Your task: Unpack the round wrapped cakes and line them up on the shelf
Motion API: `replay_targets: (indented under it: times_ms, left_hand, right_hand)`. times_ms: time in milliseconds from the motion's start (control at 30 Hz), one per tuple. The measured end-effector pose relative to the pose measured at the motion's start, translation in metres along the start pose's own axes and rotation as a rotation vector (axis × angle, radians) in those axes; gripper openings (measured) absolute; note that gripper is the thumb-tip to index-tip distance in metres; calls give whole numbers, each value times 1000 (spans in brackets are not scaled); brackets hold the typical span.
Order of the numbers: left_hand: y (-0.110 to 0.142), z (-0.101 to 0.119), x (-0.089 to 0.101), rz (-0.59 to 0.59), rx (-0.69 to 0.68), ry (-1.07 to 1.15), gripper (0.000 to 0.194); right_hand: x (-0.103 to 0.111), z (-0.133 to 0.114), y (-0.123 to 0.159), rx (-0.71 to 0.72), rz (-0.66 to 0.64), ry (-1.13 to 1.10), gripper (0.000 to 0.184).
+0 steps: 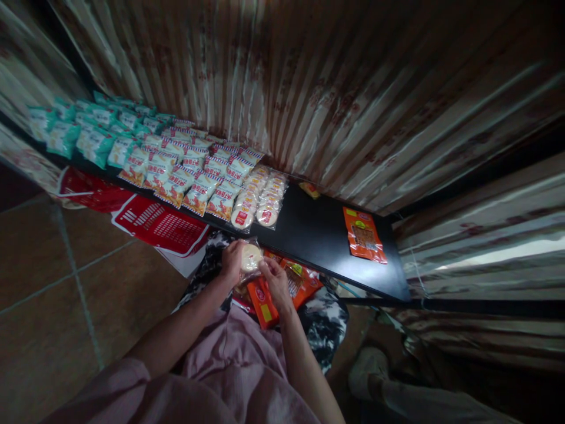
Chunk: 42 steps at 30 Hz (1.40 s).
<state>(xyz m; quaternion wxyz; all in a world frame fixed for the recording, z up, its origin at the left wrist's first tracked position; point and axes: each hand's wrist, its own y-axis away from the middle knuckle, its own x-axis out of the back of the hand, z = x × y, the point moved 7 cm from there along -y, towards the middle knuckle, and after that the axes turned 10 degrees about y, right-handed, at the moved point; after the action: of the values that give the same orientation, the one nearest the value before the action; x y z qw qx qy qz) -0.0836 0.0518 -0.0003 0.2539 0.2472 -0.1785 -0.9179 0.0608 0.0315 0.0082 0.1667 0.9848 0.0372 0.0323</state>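
Between my two hands is a round pale cracker in a clear wrapper (pixel 251 258). My left hand (pixel 232 259) grips its left edge, and my right hand (pixel 272 275) pinches its lower right edge. Orange snack packets (pixel 265 303) lie on my lap beneath, partly covered by my right hand and forearm. Just beyond my hands, two rows of similar wrapped round crackers (pixel 267 213) overlap on the black shelf (pixel 309 229).
White snack bags (pixel 194 191) and teal bags (pixel 97 144) fill the shelf's left part. A single orange packet (pixel 364 234) lies at its right, and a small yellow packet (pixel 309 189) near the curtain (pixel 318 100). A red basket (pixel 161 224) stands below left. Someone's shoe (pixel 368 371) shows lower right.
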Motion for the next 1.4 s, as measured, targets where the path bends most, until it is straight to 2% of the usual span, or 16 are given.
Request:
replay_targets:
  times_ms: [200, 300, 433, 600, 733, 900, 1000, 1133, 1267, 1400]
  left_hand:
    - [5, 0, -11, -138, -2, 63, 44]
    - [9, -3, -14, -162, 55, 57, 45]
    - [16, -4, -18, -188, 81, 9, 41]
    - [25, -6, -23, -237, 163, -73, 31]
    - [31, -5, -30, -245, 220, -5, 23]
    - [29, -2, -31, -177, 178, 87, 18]
    - [27, -6, -29, -161, 152, 83, 18]
    - [27, -16, -24, -156, 128, 14, 16]
    - [34, -21, -22, -157, 92, -66, 13]
    - [40, -22, -27, -204, 53, -112, 13]
  right_hand:
    - [24, -2, -12, 69, 249, -41, 41]
    - [37, -3, -16, 57, 361, -56, 46]
    - [48, -12, -19, 45, 445, -73, 48]
    - [53, -24, -22, 39, 458, -115, 45]
    - [55, -34, -27, 81, 428, -79, 46]
    - [59, -44, -21, 191, 463, 145, 51]
    - [55, -48, -11, 335, 529, 383, 42]
    - [44, -33, -5, 405, 526, 548, 28]
    - [37, -14, -5, 359, 478, 546, 29]
    - [39, -6, -3, 303, 467, 468, 32]
